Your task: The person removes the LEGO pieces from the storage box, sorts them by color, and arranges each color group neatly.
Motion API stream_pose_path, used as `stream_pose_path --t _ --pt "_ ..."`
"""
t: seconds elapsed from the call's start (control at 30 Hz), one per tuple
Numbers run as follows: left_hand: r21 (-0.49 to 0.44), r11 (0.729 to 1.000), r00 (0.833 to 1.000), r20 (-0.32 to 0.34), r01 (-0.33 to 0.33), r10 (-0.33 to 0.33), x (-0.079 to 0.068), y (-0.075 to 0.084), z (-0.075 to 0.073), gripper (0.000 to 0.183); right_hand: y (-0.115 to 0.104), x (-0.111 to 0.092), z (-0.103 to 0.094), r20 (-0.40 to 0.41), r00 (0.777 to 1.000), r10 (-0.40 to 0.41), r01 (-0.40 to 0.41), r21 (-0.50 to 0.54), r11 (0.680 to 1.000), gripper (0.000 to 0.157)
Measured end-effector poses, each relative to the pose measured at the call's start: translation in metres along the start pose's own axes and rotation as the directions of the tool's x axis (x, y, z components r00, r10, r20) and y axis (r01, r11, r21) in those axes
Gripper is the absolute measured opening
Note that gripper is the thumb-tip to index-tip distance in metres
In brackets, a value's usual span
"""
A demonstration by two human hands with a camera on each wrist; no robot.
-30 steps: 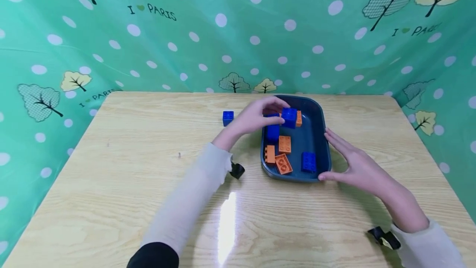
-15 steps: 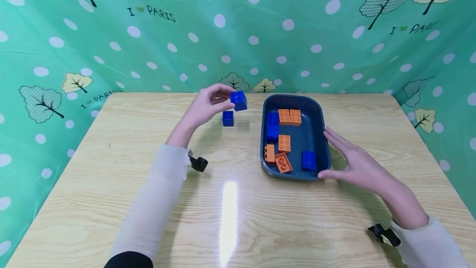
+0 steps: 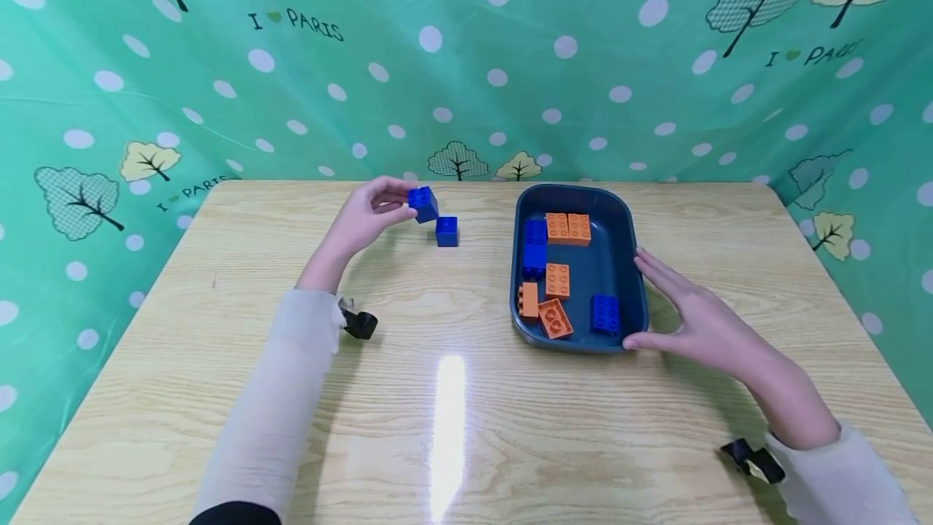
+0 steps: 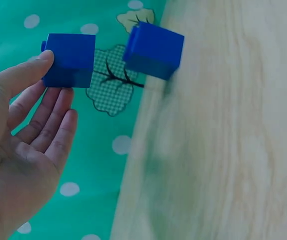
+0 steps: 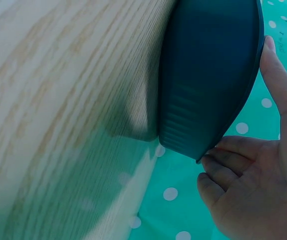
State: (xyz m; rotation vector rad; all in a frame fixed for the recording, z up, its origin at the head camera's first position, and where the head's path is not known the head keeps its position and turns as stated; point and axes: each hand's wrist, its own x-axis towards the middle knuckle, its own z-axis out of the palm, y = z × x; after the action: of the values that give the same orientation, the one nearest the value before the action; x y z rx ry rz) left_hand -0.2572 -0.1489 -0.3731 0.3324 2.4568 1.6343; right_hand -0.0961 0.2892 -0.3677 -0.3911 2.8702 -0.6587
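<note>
My left hand [image 3: 369,213] pinches a blue toy brick [image 3: 423,204] between thumb and fingertips, raised above the table's back left part. In the left wrist view the thumb presses one side of that held brick [image 4: 69,61]. Just right of it, a second blue brick [image 3: 447,232] stands on the table. At the right, a dark blue plastic bin [image 3: 624,266] holds several orange and blue bricks. My right hand [image 3: 688,310] touches the bin's right side and near corner, its fingers extended and thumb spread apart. The right wrist view shows fingertips and thumb at the rim.
Inside the bin are a pair of orange bricks [image 3: 568,228], blue bricks [image 3: 534,249] along the left wall and a lone blue brick [image 3: 604,314]. A green polka-dot cloth [image 3: 466,63] hangs behind the wooden table [image 3: 364,411].
My left hand has moved left out of the bin with the blue brick, past the one on the table. My right hand and the bin have stayed in place.
</note>
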Motion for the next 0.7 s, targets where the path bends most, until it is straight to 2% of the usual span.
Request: stream_pose_path --t 0.27,0.7 --pt "0.026 0.998 0.998 0.032 0.053 -0.054 -0.001 -0.009 -0.002 0.046 0.002 0.000 0.000 -0.001 1.000 -0.001 0.001 0.003 1.000 0.113" --pt "0.112 0.989 0.992 0.066 0.098 -0.106 0.002 -0.021 0.005 0.044 0.002 0.001 0.000 0.004 1.000 0.004 -0.004 0.003 1.000 0.114"
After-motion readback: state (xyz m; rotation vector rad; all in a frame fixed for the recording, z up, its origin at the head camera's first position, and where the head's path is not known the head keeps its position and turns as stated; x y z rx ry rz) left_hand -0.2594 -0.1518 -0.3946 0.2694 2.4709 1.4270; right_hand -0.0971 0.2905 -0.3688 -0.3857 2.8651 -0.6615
